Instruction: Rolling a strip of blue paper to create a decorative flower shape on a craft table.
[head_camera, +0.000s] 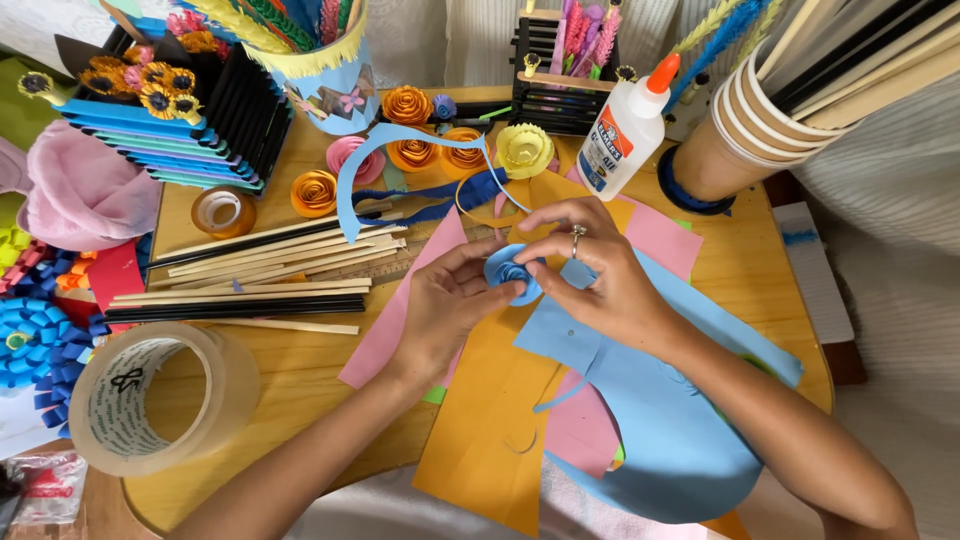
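Pinching from both sides, left hand (447, 300) and right hand (590, 265) grips clamp the blue paper rose (510, 272) between fingertips.

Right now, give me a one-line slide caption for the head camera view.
Two hands, left hand and right hand, roll a blue paper rose over coloured paper sheets on a cluttered craft table.

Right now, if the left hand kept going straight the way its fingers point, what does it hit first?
The left hand points up-right at the rolled blue paper rose it already touches; beyond that come the right hand fingers. Depth looks shared, so contact seems immediate.
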